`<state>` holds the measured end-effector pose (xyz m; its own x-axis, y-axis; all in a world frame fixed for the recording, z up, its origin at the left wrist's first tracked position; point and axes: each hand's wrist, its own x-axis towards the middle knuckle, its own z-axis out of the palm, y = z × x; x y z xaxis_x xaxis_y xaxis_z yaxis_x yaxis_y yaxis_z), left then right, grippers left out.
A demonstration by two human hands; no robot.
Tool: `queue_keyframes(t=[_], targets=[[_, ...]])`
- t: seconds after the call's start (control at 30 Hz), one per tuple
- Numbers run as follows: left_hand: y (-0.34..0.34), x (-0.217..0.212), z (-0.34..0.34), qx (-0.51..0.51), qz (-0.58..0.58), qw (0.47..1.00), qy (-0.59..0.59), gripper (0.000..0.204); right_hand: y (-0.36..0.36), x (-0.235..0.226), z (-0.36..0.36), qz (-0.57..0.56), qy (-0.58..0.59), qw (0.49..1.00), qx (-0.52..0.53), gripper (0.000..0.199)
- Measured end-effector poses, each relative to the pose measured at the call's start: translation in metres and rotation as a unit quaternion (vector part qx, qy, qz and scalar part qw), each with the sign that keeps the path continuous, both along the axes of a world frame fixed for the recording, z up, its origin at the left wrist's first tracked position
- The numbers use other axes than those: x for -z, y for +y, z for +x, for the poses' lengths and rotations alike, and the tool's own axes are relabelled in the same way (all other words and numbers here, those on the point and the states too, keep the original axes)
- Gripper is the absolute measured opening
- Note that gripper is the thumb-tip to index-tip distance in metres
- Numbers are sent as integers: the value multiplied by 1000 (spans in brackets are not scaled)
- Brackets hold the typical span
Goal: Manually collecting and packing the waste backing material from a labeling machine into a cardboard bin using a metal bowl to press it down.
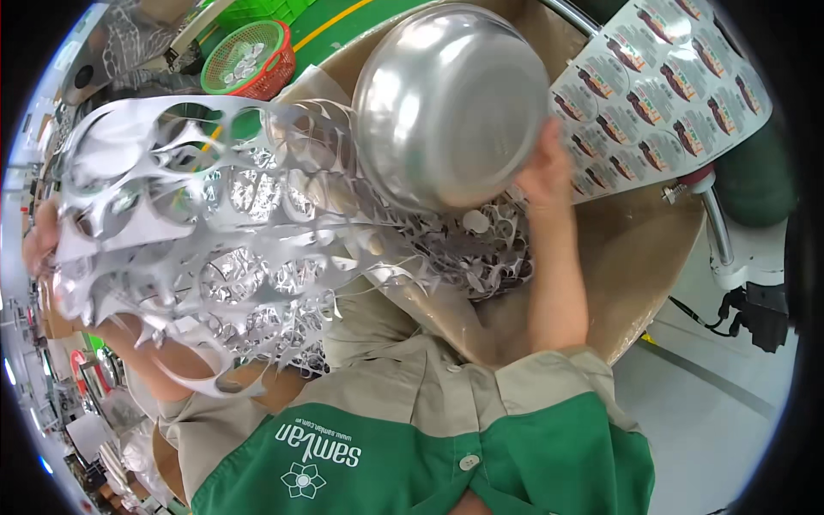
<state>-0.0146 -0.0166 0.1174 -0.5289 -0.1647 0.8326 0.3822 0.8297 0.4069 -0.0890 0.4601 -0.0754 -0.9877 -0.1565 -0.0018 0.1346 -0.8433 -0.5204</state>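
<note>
My left hand, at the far left, is closed on the edge of a silver scrap sheet punched through with round holes. The sheet stretches from there toward the middle and partly covers my left forearm. In my right hand is a shiny metal bowl, gripped by its lower right side and tilted so that its underside faces me. Beneath the bowl lies a tangle of the same punched scrap, with a small pale disc on it. What the bowl holds, if anything, is hidden.
A large brown bin surrounds the scrap. Above its right side hangs a printed sheet, beside a metal rod and a dark green cylinder. At the back left stand a red-and-green basket of silver discs and a green crate.
</note>
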Motion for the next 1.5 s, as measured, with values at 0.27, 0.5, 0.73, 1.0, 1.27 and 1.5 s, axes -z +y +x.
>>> queue_keyframes(t=[0.27, 0.5, 0.73, 1.0, 1.27, 1.5], targets=[[-125, 46, 46, -28, 135, 946, -292, 31, -3, 198, 34, 734, -93, 659, 133, 58], [-22, 45, 24, 54, 30, 866, -497, 39, -36, 74, 21, 864, 7, 482, -143, 39], [162, 13, -51, 416, -48, 828, -373, 20, -22, 10, 13, 509, 69, 835, -197, 31], [293, 58, -124, 554, -22, 727, -406, 37, 71, 159, 84, 839, -237, 468, -143, 62], [401, 126, -150, 557, 152, 701, -418, 84, 92, 126, 54, 831, -189, 461, -247, 73], [358, 117, -140, 599, 214, 597, -489, 25, 101, 42, 37, 740, -30, 623, -252, 76]])
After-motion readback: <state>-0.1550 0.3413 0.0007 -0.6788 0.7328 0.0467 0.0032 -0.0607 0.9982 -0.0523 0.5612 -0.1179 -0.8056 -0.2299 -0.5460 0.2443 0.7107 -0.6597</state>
